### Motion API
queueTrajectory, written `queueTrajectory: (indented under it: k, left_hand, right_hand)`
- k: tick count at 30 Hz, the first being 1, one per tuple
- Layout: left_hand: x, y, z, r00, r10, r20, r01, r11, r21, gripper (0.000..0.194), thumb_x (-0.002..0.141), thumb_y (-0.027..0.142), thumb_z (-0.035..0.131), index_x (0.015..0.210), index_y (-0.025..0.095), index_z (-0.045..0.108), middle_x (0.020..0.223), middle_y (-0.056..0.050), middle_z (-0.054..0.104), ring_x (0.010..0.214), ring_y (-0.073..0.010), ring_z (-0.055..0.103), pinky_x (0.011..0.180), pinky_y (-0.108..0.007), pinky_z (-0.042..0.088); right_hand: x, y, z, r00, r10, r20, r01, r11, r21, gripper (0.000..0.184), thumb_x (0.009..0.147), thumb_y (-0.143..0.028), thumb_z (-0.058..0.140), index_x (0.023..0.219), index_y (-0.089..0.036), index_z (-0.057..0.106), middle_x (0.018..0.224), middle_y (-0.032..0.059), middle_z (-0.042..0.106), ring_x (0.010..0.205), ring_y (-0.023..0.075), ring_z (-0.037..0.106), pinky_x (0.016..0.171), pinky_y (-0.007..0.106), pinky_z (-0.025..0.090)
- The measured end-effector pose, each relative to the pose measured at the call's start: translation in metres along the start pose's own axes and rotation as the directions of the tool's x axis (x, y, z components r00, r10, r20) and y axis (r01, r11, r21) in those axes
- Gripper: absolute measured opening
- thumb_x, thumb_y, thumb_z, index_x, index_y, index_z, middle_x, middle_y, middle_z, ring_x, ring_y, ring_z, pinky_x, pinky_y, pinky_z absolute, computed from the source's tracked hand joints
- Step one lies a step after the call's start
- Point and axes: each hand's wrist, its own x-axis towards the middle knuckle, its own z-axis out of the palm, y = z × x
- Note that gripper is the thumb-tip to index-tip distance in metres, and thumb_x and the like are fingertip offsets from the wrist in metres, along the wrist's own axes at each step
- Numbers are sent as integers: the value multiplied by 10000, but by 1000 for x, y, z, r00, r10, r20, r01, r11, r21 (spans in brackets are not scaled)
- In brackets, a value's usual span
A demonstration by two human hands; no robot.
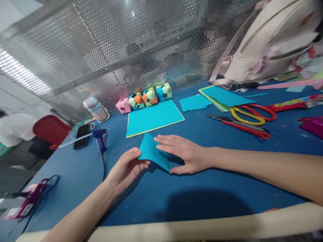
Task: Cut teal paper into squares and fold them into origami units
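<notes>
A small piece of bright blue paper (154,153) is raised and curved above the table in front of me. My left hand (130,164) pinches its left corner between thumb and fingers. On the other side, my right hand (185,154) has its fingers stretched out along the paper's right edge, the thumb by the lower corner. Just beyond lies a larger stack of blue sheets (155,117), with a pale green edge showing under it. Folded paper balls in pink (123,105), orange and green (149,96), and blue and green (164,91) stand in a row behind that stack.
Left on the blue table (136,201) are a glue gun (100,138), a phone (82,136) and a bottle (96,109). Small blue squares (194,102), scissors (248,116) and a red cutter (242,127) lie right. A backpack (267,43) stands by the perforated metal screen (101,50).
</notes>
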Motion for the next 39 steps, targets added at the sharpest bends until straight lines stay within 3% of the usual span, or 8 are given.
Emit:
queueTrajectory:
  k: [3, 7, 12, 15, 20, 29, 34, 39]
  left_hand:
    - [-5, -1, 6, 1000, -6, 26, 8, 998, -55, 220, 615, 185, 817, 652, 143, 604, 660, -17, 680, 634, -140, 672, 598, -208, 557]
    - [-8, -4, 8, 996, -40, 79, 38, 999, 21, 269, 639, 312, 820, 684, 137, 621, 705, -49, 694, 650, -167, 680, 574, -230, 553]
    - [0, 0, -1, 955, 295, -39, -270, 914, 304, 269, 715, 396, 756, 797, 161, 654, 852, -26, 662, 748, -141, 645, 635, -231, 527]
    - [4, 0, -9, 909, 415, -45, -343, 804, 486, 286, 732, 345, 751, 951, 190, 652, 867, -6, 650, 743, -115, 618, 689, -233, 503]
    - [1, -7, -10, 951, 305, 49, -277, 770, 574, 229, 779, 392, 688, 829, 179, 618, 641, 24, 625, 586, -126, 604, 635, -267, 481]
    - [10, -7, -7, 941, 334, 50, -208, 456, 865, 255, 797, 376, 599, 657, 166, 637, 621, -10, 638, 592, -131, 543, 579, -245, 402]
    - [21, -11, -19, 888, 393, 238, -308, 125, 943, 241, 824, 311, 557, 637, 181, 636, 696, -17, 632, 670, -146, 563, 651, -262, 396]
    - [27, -16, -24, 874, 415, 254, -297, 42, 954, 181, 799, 272, 582, 644, 184, 611, 685, -15, 620, 661, -148, 565, 653, -271, 398]
  right_hand:
    - [0, -3, 2, 996, -61, -65, 65, 996, 61, 815, 854, -443, 607, 1481, -107, 209, 1497, 234, 326, 1439, 245, 208, 1126, 458, 284]
    - [1, -6, 2, 979, 142, -143, -103, 962, 253, 376, 961, -237, 421, 1314, -133, 500, 1270, 136, 614, 1223, 183, 539, 1013, 334, 429]
    - [9, -10, -7, 780, 623, 59, -568, 665, 484, 360, 927, -419, 442, 791, -161, 654, 751, 8, 674, 682, 149, 616, 614, 255, 482]
    - [15, -15, -11, 719, 671, 181, -619, 500, 606, 385, 875, -488, 492, 710, -161, 611, 730, 9, 652, 692, 159, 596, 640, 274, 480]
    - [23, -16, -13, 664, 643, 382, -665, 274, 695, 334, 789, -483, 586, 823, -153, 632, 750, 12, 639, 735, 171, 591, 690, 295, 483]
    - [21, 8, -12, 628, 769, 120, -736, 536, 414, 302, 780, -409, 570, 614, -171, 485, 567, -66, 337, 556, 86, 330, 530, 237, 279]
    - [11, 14, -4, 734, 677, 55, -667, 704, 242, 120, 815, -266, 574, 779, -162, 620, 728, 8, 595, 685, 140, 515, 648, 272, 379]
    - [7, 7, 1, 877, 478, -43, -470, 874, 122, 45, 823, -174, 586, 840, -165, 627, 856, 66, 664, 851, 194, 587, 782, 335, 464]
